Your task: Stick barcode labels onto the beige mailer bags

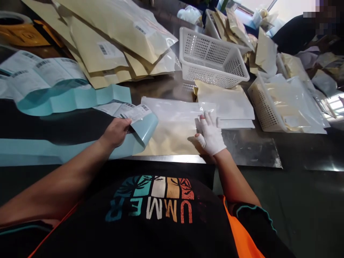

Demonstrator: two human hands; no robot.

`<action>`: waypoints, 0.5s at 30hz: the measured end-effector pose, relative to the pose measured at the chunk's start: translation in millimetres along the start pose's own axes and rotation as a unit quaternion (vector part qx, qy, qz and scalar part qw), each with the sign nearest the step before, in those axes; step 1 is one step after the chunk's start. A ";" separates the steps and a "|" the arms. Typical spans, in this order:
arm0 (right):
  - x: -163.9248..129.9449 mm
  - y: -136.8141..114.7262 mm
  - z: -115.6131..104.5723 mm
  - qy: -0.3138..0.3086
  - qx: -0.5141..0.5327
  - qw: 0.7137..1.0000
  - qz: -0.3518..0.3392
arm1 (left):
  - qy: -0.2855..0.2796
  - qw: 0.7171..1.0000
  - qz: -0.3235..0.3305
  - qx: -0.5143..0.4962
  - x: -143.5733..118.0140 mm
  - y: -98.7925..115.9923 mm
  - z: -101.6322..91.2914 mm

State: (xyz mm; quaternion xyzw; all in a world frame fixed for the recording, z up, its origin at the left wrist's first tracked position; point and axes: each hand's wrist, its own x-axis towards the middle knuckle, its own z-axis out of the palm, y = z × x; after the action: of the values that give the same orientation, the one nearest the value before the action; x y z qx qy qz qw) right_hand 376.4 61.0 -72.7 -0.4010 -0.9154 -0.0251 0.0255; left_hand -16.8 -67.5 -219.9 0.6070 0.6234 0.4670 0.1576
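Black tee, white fingerless right glove (pixel 212 136)

A flat pouch (pixel 172 129), clear on top and tan below, lies on the tabletop (pixel 249 150). A curled blue-backed label sheet (pixel 139 122) overlaps its left edge.

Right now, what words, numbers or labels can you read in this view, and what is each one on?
"UMMER": colored letters on the black shirt, upside down in this view; any letter before the U is hidden.
Labels on the strip at the left hand: barcodes and print, too small to read.
Labels on the tan envelopes: barcodes, too small to read.
Clear bag under the gloved right hand: no text visible.
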 end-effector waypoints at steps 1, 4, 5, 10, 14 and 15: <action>1.2 -0.9 2.3 -0.030 -0.006 0.999 -0.018 | 0.021 1.000 0.001 0.007 -0.3 -1.3 -0.6; 5.2 -0.3 7.8 -0.069 -0.003 0.997 -0.022 | 0.037 0.999 0.013 0.018 0.4 2.0 -0.3; 6.0 -0.1 8.9 -0.073 -0.002 0.997 -0.018 | 0.031 0.999 0.016 0.016 1.0 4.4 0.1; 6.4 -5.3 9.0 -0.086 0.000 0.996 0.001 | 0.009 1.000 0.027 0.013 3.0 8.3 0.4; 8.7 -5.2 12.0 -0.090 0.003 0.996 0.008 | 0.025 0.998 0.042 0.026 1.0 2.2 -0.7; 9.6 -2.9 13.7 -0.089 0.006 0.996 0.009 | 0.024 0.998 0.044 0.025 0.4 0.9 -0.9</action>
State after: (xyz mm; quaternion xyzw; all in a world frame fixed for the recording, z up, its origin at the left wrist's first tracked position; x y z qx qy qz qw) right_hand 367.4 67.0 -85.8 -0.4096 -0.9105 0.0162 -0.0536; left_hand -17.0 -67.7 -218.6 0.6261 0.6113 0.4721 0.1072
